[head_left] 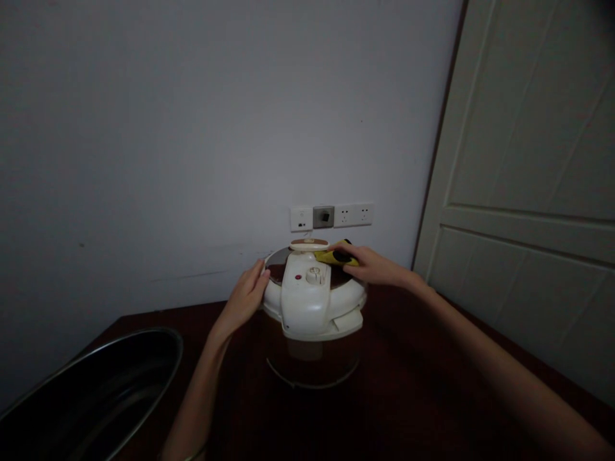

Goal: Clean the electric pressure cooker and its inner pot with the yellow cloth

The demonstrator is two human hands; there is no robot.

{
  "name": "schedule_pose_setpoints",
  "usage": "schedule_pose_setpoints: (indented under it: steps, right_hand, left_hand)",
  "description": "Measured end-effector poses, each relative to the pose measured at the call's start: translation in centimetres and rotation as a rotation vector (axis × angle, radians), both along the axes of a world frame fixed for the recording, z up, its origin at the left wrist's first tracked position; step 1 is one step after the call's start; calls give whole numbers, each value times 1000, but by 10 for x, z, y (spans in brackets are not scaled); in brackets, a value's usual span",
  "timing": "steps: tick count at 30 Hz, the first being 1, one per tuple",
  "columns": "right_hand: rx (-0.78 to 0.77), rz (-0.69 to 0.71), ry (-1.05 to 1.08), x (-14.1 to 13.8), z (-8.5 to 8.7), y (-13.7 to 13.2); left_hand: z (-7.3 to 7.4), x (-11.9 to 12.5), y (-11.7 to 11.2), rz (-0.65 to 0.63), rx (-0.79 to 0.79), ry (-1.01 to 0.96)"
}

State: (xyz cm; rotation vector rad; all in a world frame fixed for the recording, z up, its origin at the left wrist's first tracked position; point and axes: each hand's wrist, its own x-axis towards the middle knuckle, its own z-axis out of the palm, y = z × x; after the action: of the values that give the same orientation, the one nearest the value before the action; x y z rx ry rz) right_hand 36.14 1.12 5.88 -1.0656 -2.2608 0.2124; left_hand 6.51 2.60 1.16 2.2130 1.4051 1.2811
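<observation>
A countertop cooker stands upright in the middle of the table, with a white lid (307, 301) over a dark, see-through bowl (312, 365). The lid bears a handle (309, 244), a round knob (315, 275), a small red light and brownish see-through panels. My left hand (245, 296) grips the lid's left rim, thumb towards the top and fingers along the edge. In my right hand (368, 264) a yellow and black cloth (331, 257) is pinched, pressed against the lid's top right behind the knob and close to the handle. Part of the cloth is hidden by my fingers.
A large dark basin (96, 397) with a shiny rim stands at the left on the dark red-brown table (408, 384). Wall sockets and a switch (323, 217) sit on the wall behind the cooker. A panelled pale door (523, 192) rises at the right.
</observation>
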Motion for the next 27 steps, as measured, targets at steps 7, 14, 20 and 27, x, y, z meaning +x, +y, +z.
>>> schedule_pose_setpoints:
  steps: [7, 14, 20, 27]
  right_hand:
    - [86, 53, -53, -14, 2, -28]
    - [32, 113, -68, -8, 5, -21]
    - [71, 65, -91, -7, 5, -8]
    - [5, 223, -98, -7, 10, -40]
  left_hand:
    - [1, 0, 0, 6, 2, 26]
    - [-1, 0, 2, 4, 23, 40]
    - [-1, 0, 0, 14, 39, 50]
    - [-1, 1, 1, 14, 67, 70]
